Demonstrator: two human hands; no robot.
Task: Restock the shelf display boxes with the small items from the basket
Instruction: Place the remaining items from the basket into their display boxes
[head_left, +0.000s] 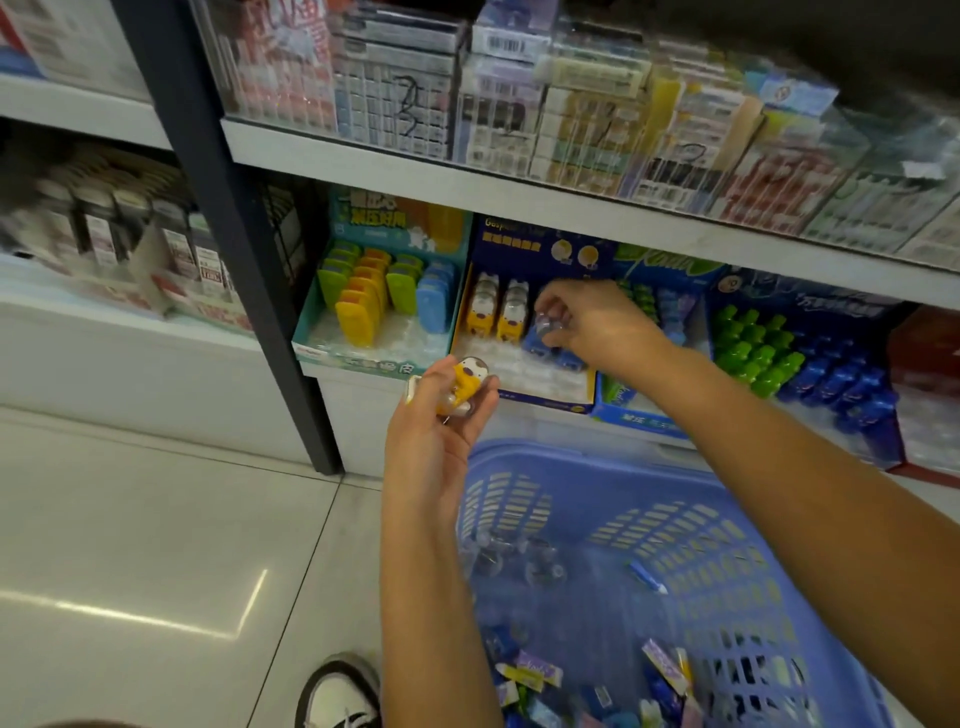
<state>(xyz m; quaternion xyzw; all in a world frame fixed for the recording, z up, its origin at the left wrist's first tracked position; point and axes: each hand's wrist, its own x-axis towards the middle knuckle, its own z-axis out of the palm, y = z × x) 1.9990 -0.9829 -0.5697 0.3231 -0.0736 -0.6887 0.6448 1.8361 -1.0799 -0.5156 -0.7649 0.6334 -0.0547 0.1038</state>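
Left hand (435, 452) is raised in front of the lower shelf edge, above the basket's far rim. Its fingers and thumb are curled round a yellow animal-shaped item (462, 387) with a white face; the grip is closed on it and the item's top pokes out above the fingers. Right hand (597, 325) reaches into the navy display box (550, 401) on the lower shelf. Its fingertips are pinched narrow on a small blue item (544, 328) with a clear dome, held just over the box's right-hand row, where more blue pieces sit. Whether that item touches the tray yet, I can't tell. Two rows of yellow pieces (497, 312) stand upright in the left part of the same box, and the front of its tray is bare. The blue slotted basket (675, 470) is on the floor right below the hands, with clear capsules (519, 564) near its far end and a heap of small wrapped items (527, 670) at the near end. A teal display box (363, 358) stands just left of the navy one, and a box of green and blue pieces (753, 345) to its right. A shoe (343, 696) shows at the bottom edge.
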